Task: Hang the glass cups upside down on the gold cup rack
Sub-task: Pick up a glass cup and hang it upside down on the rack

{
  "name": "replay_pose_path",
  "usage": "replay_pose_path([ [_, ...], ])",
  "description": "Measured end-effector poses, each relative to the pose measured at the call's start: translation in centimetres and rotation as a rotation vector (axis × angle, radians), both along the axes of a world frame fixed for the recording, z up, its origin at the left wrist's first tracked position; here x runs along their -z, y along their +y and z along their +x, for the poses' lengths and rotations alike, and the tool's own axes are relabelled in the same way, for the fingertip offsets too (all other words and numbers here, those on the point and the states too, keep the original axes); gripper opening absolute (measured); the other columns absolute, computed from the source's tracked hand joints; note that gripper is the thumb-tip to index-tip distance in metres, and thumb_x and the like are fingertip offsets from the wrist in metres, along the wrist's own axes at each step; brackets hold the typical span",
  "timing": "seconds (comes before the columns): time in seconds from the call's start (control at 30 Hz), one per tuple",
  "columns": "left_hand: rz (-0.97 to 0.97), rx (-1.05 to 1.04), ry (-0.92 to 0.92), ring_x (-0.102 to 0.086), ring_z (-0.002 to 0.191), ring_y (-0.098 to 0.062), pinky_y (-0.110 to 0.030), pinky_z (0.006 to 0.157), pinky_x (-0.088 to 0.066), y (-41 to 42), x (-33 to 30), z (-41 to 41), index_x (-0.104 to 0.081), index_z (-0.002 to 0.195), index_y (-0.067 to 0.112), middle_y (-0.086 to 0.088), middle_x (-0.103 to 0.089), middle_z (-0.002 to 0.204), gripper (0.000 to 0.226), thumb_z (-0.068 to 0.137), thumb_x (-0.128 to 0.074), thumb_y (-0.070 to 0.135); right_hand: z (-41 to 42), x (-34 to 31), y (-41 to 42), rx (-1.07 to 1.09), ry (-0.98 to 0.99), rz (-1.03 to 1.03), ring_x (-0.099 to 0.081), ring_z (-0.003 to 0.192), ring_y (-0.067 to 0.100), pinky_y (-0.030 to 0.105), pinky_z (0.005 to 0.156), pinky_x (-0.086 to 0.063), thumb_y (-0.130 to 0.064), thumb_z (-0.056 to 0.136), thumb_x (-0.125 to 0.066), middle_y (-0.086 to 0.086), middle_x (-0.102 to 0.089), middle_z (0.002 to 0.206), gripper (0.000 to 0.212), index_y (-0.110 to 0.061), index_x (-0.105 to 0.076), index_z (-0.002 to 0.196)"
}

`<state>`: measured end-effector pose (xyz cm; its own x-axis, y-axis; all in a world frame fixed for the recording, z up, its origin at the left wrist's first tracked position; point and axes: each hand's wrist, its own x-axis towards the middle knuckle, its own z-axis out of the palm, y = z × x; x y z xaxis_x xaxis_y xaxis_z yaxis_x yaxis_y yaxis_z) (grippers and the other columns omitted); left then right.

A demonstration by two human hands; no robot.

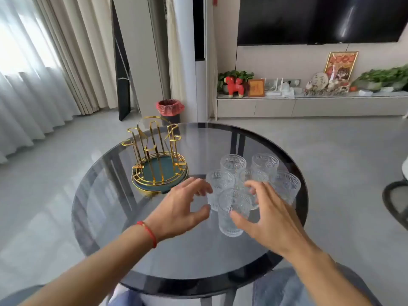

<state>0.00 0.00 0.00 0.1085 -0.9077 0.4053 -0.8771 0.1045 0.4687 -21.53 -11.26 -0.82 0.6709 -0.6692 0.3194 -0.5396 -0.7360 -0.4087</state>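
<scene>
Several clear embossed glass cups (233,164) stand upright in a tight cluster on the right half of the round dark glass table (167,268). The nearest cup (231,214) sits at the front of the cluster. My left hand (181,209) hovers just left of it, fingers spread, holding nothing. My right hand (268,216) reaches in from the right with fingers curled around the nearest cup; whether it touches the glass is unclear. The gold cup rack (154,155), with a teal base tray and upright gold prongs, stands bare at the table's left rear.
A bin with a red bag (170,109) stands on the floor behind the table. A TV cabinet with ornaments (309,104) runs along the back wall. Curtains hang at the left. A dark chair edge (395,199) shows at the right.
</scene>
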Motion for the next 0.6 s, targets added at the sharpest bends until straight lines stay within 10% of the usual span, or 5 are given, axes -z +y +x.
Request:
replay_pose_path([
  [0.13, 0.051, -0.036, 0.141, -0.059, 0.101, -0.008, -0.032, 0.077, -0.059, -0.6, 3.2, -2.7, -0.048, 0.144, 0.025, 0.005, -0.058, 0.123, 0.063, 0.087, -0.070, 0.039, 0.9, 2.0, -0.4, -0.012, 0.152, 0.306, -0.039, 0.150, 0.023, 0.038, 0.110, -0.039, -0.076, 0.081, -0.063, -0.002, -0.029, 0.170, 0.109, -0.030, -0.007, 0.162],
  [0.43, 0.082, -0.077, 0.312, -0.061, 0.103, -0.010, -0.034, 0.094, -0.053, -1.2, 2.9, -4.4, -0.042, 0.148, 0.030, 0.009, -0.060, 0.122, 0.081, 0.080, -0.083, 0.043, 1.2, 2.1, -0.1, -0.186, -0.071, 0.151, -0.052, 0.128, 0.005, 0.030, 0.106, -0.045, -0.041, 0.068, -0.080, -0.013, -0.058, 0.139, 0.089, -0.034, -0.044, 0.149],
  [0.6, 0.035, -0.130, 0.665, -0.070, 0.093, -0.018, -0.034, 0.077, -0.060, -1.1, -0.9, -2.1, -0.060, 0.125, 0.026, -0.001, -0.069, 0.109, 0.065, 0.066, -0.078, 0.046, 2.9, 1.2, 0.3, -0.264, -0.398, 0.287, -0.053, 0.135, 0.009, 0.016, 0.107, -0.040, -0.042, 0.080, -0.083, -0.015, -0.058, 0.138, 0.070, -0.030, -0.054, 0.143],
])
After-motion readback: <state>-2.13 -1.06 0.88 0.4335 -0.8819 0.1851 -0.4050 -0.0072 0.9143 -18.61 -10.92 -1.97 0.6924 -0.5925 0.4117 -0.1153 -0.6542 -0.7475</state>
